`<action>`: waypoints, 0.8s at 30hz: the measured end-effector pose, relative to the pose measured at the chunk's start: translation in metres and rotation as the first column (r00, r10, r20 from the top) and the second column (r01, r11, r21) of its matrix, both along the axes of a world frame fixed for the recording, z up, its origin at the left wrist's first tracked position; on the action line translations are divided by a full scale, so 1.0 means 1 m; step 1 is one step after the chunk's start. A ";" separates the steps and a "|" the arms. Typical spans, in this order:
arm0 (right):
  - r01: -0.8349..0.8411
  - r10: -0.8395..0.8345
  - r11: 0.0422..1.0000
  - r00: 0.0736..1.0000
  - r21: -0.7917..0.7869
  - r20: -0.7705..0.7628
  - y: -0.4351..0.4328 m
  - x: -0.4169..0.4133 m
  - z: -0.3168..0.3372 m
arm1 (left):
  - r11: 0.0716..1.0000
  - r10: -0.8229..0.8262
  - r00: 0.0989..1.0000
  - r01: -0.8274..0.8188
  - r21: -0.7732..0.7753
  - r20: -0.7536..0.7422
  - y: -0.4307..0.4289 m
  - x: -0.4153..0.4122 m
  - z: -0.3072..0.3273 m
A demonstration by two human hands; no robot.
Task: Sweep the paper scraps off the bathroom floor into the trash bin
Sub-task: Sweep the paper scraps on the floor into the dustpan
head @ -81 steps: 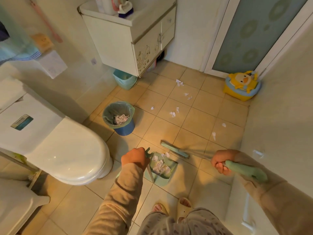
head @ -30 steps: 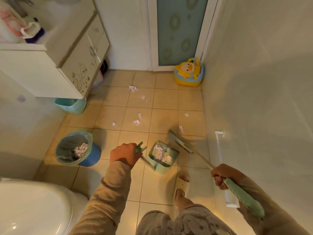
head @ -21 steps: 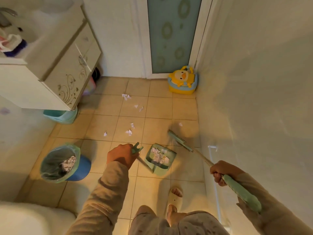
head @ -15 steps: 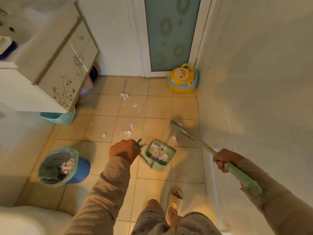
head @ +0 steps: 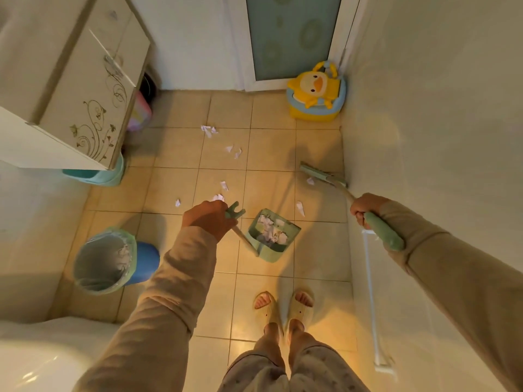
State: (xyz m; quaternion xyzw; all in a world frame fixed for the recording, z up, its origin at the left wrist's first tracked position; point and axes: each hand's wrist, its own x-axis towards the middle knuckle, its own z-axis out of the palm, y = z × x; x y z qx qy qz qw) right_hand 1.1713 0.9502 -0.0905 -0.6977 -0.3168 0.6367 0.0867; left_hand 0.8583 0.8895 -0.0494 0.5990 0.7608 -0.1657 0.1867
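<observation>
My left hand (head: 208,219) grips the top of the dustpan handle. The green dustpan (head: 271,236) stands on the tiles ahead of my feet with crumpled paper in it. My right hand (head: 363,208) grips the green broom handle (head: 383,234). The broom head (head: 321,175) lies on the floor close to the right wall, beside a scrap (head: 310,181). Several white paper scraps (head: 224,185) are scattered over the tan tiles between the dustpan and the door. The blue trash bin (head: 113,261), lined with a green bag and holding paper, stands at the left.
A white vanity cabinet (head: 85,89) hangs at the upper left with a teal basin (head: 97,175) under it. A yellow duck potty (head: 315,91) sits by the frosted door. The toilet (head: 36,357) fills the lower left corner. A white rail (head: 370,292) runs along the right wall.
The view swung from the toilet side toward the door as I stepped forward. The broom head moved farther away along the right wall. The dustpan stayed in my left hand.
</observation>
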 end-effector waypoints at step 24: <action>-0.168 0.189 0.894 0.982 -0.416 0.010 -0.089 -0.028 0.012 | 0.999 -0.024 0.998 0.027 -0.034 0.066 -0.013 0.001 -0.009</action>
